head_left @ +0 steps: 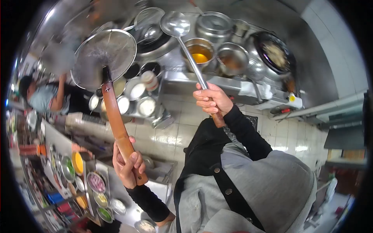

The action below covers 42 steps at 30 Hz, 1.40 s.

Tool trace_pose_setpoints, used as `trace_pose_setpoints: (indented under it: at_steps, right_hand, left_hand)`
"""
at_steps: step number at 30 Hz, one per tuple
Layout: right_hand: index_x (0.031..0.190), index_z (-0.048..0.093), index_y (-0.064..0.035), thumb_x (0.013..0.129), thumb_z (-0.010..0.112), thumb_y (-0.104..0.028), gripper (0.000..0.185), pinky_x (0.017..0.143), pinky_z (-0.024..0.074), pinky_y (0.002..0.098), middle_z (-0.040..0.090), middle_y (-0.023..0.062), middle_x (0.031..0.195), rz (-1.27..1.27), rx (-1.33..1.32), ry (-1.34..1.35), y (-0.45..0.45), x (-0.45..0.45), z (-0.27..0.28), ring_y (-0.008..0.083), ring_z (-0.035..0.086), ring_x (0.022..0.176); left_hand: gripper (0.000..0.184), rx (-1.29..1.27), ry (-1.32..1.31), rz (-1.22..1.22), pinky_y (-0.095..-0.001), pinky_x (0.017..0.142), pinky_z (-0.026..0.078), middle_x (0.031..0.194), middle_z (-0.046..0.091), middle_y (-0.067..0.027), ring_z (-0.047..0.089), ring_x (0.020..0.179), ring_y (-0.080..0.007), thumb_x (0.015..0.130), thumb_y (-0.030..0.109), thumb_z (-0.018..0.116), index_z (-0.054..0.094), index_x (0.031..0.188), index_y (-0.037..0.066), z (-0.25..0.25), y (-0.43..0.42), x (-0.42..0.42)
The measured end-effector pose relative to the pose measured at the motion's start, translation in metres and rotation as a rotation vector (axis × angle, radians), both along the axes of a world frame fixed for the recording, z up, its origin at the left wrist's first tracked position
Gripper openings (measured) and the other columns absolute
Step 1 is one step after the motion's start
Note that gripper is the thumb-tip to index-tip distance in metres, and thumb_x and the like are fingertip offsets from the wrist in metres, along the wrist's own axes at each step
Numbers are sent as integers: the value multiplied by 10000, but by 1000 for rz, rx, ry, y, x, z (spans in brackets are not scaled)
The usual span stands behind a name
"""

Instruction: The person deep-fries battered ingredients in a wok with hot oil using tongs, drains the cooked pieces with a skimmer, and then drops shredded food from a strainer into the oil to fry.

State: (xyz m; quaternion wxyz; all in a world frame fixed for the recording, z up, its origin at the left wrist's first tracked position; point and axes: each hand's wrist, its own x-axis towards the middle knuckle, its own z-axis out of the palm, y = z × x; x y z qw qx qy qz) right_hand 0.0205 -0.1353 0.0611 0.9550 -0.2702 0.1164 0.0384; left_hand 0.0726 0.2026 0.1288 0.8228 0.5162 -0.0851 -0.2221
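Note:
My left hand (125, 166) is closed around the lower end of the long wooden handle of a mesh strainer (115, 112). Its round wire mesh is raised in front of me, tilted up, with its rim over the left end of the counter. My right hand (213, 98) grips a metal ladle (190, 58) near its wooden end. The ladle's bowl points away from me and appears above the stove counter, next to a pot of yellow-orange liquid (200, 56). Both tools are apart from each other, and the ladle bowl looks to hold nothing.
Along the counter stand a lidded pot (214, 24), a pot with brownish contents (232, 62) and a black wok (276, 54) with pale food. White containers (147, 106) sit at the left. Ingredient bowls (96, 182) fill the lower left. Another person (46, 97) is at far left.

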Motion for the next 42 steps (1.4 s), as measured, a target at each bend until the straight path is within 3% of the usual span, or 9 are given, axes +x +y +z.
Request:
trace_pose_setpoints:
  at_steps: [5,10,12,16,20,24,30,40,42]
  right_hand:
    - [1008,467,-73,926,560,-4,142,333,280,202,414,6,707,-270,-12,-95,-76,-69,3,47,354,465]
    - [1095,464,-28,902,562,-8,217,341,344,272,466,47,712,-724,-223,169,-156,-155,25,108,427,455]
    - [1147,463,-3,892,568,-18,275,344,370,284,482,57,689,-880,-407,292,-188,-193,23,125,451,442]
    - [1210,470,58,893,557,-12,336,358,391,287,491,56,669,-1074,-576,395,-282,-280,14,128,455,441]
    - [1157,518,47,894,568,-32,280,346,393,282,497,51,618,-1200,-689,463,-360,-353,3,123,470,424]
    - [1150,551,57,890,567,-31,275,343,392,286,512,53,612,-1197,-791,545,-400,-413,-5,121,469,413]
    - [1144,556,88,877,571,-17,287,334,396,286,533,63,619,-1141,-892,690,-428,-466,-53,122,474,398]
    - [830,576,36,810,599,-16,60,334,459,378,542,120,520,-946,-1232,1059,-493,-498,-205,227,590,391]
    - [825,589,46,773,578,-27,90,466,520,458,600,210,563,-860,-1396,1218,-502,-497,-226,347,643,480]
  left_hand:
    - [528,143,-45,-223,-209,392,363,1235,507,-136,431,534,-61,833,-77,551,400,1337,-33,9,-115,-14]
    - [676,317,-177,-416,-219,426,383,1181,569,-114,479,531,-75,787,-107,499,406,1447,4,4,-278,-54]
    - [674,458,-404,-488,-271,472,455,1217,592,-158,551,617,-124,745,-123,484,460,1412,-26,-26,-345,-70]
    - [757,587,-1161,-330,-436,819,522,1111,602,-194,638,918,-375,709,-72,521,466,1451,66,-102,-508,-117]
    - [730,937,-1218,-440,-498,803,548,1150,573,-214,661,939,-420,723,70,656,497,1432,144,-164,-668,-162]
    - [742,1012,-1348,-478,-504,767,560,1167,541,-213,679,856,-414,727,140,725,487,1430,154,-228,-773,-179]
    - [735,998,-1466,-448,-491,667,575,1187,518,-192,682,723,-391,740,145,719,475,1434,143,-311,-776,-180]
    - [734,975,-1397,-476,-484,800,574,1242,496,-104,589,1027,-387,717,-13,657,515,1412,173,-273,-713,-183]
    - [731,968,-1411,-460,-484,803,575,1247,499,-100,588,1024,-384,716,-16,652,518,1409,171,-273,-710,-180]
